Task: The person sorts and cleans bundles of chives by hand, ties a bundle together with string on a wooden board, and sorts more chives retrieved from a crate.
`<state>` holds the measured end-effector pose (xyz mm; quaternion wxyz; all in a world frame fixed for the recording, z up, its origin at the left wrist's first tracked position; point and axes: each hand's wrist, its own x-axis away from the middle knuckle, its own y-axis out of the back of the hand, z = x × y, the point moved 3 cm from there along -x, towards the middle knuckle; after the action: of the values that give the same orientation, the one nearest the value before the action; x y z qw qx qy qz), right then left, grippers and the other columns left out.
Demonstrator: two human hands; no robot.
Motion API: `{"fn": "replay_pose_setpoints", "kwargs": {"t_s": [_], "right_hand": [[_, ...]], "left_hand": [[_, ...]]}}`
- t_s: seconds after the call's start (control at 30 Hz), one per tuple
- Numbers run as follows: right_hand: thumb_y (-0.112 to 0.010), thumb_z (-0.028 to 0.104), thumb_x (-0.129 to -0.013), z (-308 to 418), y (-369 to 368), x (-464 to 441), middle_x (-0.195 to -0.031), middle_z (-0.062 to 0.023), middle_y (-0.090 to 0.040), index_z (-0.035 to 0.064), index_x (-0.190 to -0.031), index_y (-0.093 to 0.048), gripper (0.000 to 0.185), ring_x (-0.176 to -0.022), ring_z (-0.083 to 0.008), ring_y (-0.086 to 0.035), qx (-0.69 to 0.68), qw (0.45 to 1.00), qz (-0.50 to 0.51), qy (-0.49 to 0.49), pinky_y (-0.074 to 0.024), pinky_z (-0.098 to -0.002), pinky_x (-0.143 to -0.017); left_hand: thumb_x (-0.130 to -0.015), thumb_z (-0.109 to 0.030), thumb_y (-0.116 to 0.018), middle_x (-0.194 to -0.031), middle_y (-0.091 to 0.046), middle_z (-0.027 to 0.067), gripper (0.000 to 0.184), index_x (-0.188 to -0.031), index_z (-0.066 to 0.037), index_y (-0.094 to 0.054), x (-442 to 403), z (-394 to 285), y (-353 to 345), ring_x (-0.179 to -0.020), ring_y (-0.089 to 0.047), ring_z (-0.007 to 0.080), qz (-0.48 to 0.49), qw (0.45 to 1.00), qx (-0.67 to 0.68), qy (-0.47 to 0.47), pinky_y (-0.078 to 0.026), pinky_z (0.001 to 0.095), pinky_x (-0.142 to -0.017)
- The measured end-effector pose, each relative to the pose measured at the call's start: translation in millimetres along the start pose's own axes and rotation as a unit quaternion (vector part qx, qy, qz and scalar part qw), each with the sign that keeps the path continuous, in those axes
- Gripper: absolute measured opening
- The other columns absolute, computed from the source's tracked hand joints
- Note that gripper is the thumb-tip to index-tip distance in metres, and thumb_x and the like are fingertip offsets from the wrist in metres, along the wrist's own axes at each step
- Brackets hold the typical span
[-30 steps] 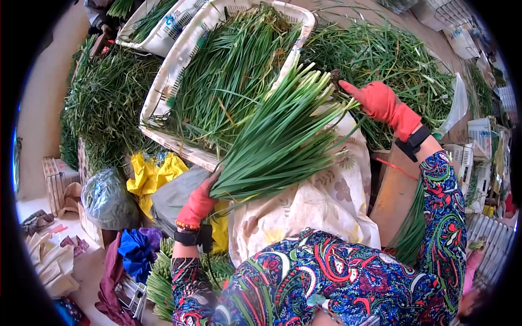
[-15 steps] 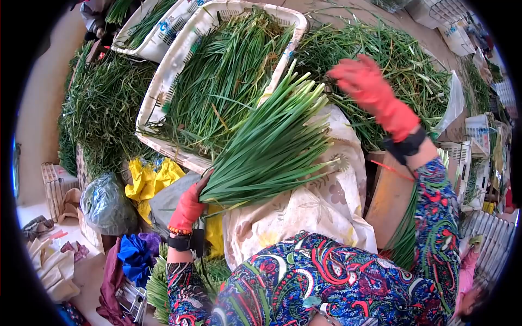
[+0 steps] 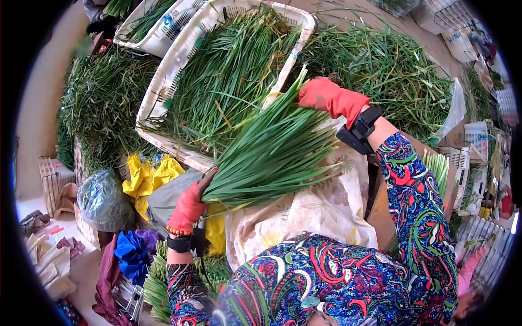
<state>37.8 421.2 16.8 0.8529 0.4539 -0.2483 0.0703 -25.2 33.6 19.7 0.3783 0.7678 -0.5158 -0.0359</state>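
Note:
A large bunch of long green stalks [image 3: 272, 152] lies fanned across my lap over a pale flowered cloth [image 3: 321, 209]. My left hand [image 3: 189, 206], in a red glove, is closed around the leafy lower-left end of the bunch. At the pale upper-right ends is my right hand [image 3: 329, 98], also red-gloved, with its fingers bent over the stalks; its fingertips are partly hidden among them. Just beyond the bunch stands a white crate [image 3: 152, 89] filled with more green stalks.
Heaps of loose greens lie at the left [image 3: 106, 103] and the right [image 3: 380, 76]. A stuffed plastic bag [image 3: 105, 201], yellow plastic [image 3: 149, 176] and blue cloth [image 3: 132, 255] are at the left. White crates [image 3: 477, 138] stand at the right. Part of another person [image 3: 470, 269] shows at lower right.
My right hand has moved away from the stalk ends, then back left and onto them. My left hand has stayed on the leafy end, shifting slightly left with the bunch.

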Motion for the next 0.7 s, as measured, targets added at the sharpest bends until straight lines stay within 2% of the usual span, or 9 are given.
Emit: {"fn": "replay_pose_setpoints", "kwargs": {"t_s": [0.1,0.2,0.33,0.37,0.43,0.5,0.6,0.67,0.7], "right_hand": [[-0.056,0.024,-0.075,-3.6,-5.4,-0.9,-0.074,-0.0123,-0.061,0.0076,-0.087,-0.064,0.022,-0.074,-0.0283,-0.058,-0.027,0.997,-0.05,0.056,-0.045,-0.0355,-0.071],[-0.053,0.022,-0.079,-9.6,-12.5,4.6,-0.072,-0.01,-0.06,0.0076,-0.083,-0.062,0.017,-0.074,-0.0294,-0.057,0.121,0.932,-0.263,0.217,-0.0455,-0.0367,-0.069],[-0.048,0.021,-0.081,-45.7,-25.9,3.1,-0.072,-0.0113,-0.058,0.0074,-0.076,-0.055,0.016,-0.07,-0.0306,-0.057,0.143,0.953,-0.262,0.045,-0.046,-0.0382,-0.065],[-0.047,0.02,-0.081,-70.6,-23.3,3.0,-0.075,-0.0141,-0.058,0.0067,-0.079,-0.054,0.016,-0.072,-0.0321,-0.057,0.184,0.953,-0.242,-0.017,-0.0457,-0.0393,-0.065],[-0.044,0.02,-0.081,-128.2,-21.6,27.2,-0.08,-0.0176,-0.057,0.0057,-0.082,-0.054,0.017,-0.076,-0.0368,-0.055,0.096,0.931,-0.348,0.05,-0.0443,-0.0409,-0.064],[-0.046,0.022,-0.082,-154.1,-8.1,63.1,-0.079,-0.0182,-0.058,0.0053,-0.081,-0.054,0.019,-0.076,-0.0369,-0.056,0.107,0.945,-0.293,-0.095,-0.0448,-0.0411,-0.065],[-0.046,0.021,-0.083,-217.7,-14.6,94.3,-0.093,-0.0106,-0.064,0.012,-0.1,-0.062,0.025,-0.09,-0.0288,-0.061,0.332,0.862,-0.064,-0.377,-0.0494,-0.0373,-0.074],[-0.047,0.023,-0.084,-237.2,-23.6,101.4,-0.097,-0.0111,-0.063,0.009,-0.101,-0.061,0.027,-0.092,-0.0276,-0.06,0.354,0.858,-0.131,-0.35,-0.0485,-0.0339,-0.077],[-0.047,0.026,-0.084,-193.4,-13.0,106.4,-0.099,-0.0105,-0.063,0.0081,-0.105,-0.06,0.03,-0.093,-0.0261,-0.06,0.224,0.934,-0.096,-0.262,-0.0479,-0.0324,-0.078]], "left_hand": [[-0.067,0.005,-0.061,-0.097,-0.058,0.016,0.075,-0.132,-0.026,-0.038,2.6,-2.1,4.0,-0.092,-0.056,0.0322,0.003,1.0,-0.027,0.006,-0.044,0.0325,-0.078],[-0.067,0.004,-0.061,-0.098,-0.058,0.0163,0.075,-0.131,-0.026,-0.038,0.0,-2.9,10.2,-0.092,-0.057,0.0324,0.009,0.998,-0.054,-0.011,-0.044,0.0327,-0.078],[-0.067,0.007,-0.056,-0.097,-0.058,0.0166,0.073,-0.13,-0.026,-0.04,-9.2,-35.3,33.3,-0.09,-0.057,0.0334,-0.003,0.996,-0.061,-0.069,-0.045,0.0352,-0.075],[-0.067,0.01,-0.053,-0.095,-0.059,0.0159,0.073,-0.13,-0.025,-0.04,-8.7,-34.4,42.1,-0.088,-0.058,0.0329,0.024,0.994,-0.106,-0.023,-0.046,0.0348,-0.074],[-0.068,0.01,-0.052,-0.095,-0.059,0.0161,0.072,-0.129,-0.025,-0.041,-10.1,-44.7,59.2,-0.087,-0.058,0.0327,0.018,0.986,-0.159,-0.04,-0.046,0.0348,-0.074],[-0.068,0.009,-0.052,-0.089,-0.058,0.0166,0.072,-0.129,-0.028,-0.041,-15.2,-62.4,66.9,-0.083,-0.058,0.0337,0.008,0.983,-0.169,-0.064,-0.046,0.0367,-0.071],[-0.071,0.003,-0.055,-0.081,-0.058,0.0143,0.065,-0.127,-0.029,-0.044,-23.9,-89.5,83.9,-0.077,-0.059,0.0309,0.017,0.958,-0.284,-0.043,-0.046,0.0358,-0.067],[-0.072,-0.001,-0.056,-0.074,-0.056,0.0127,0.064,-0.127,-0.033,-0.043,-38.5,-106.6,95.2,-0.071,-0.059,0.0306,0.034,0.929,-0.36,-0.084,-0.047,0.0375,-0.063],[-0.074,-0.002,-0.055,-0.079,-0.057,0.0129,0.061,-0.127,-0.029,-0.044,-47.2,-128.5,98.9,-0.073,-0.059,0.0292,0.057,0.912,-0.401,-0.067,-0.047,0.0361,-0.066]]}}
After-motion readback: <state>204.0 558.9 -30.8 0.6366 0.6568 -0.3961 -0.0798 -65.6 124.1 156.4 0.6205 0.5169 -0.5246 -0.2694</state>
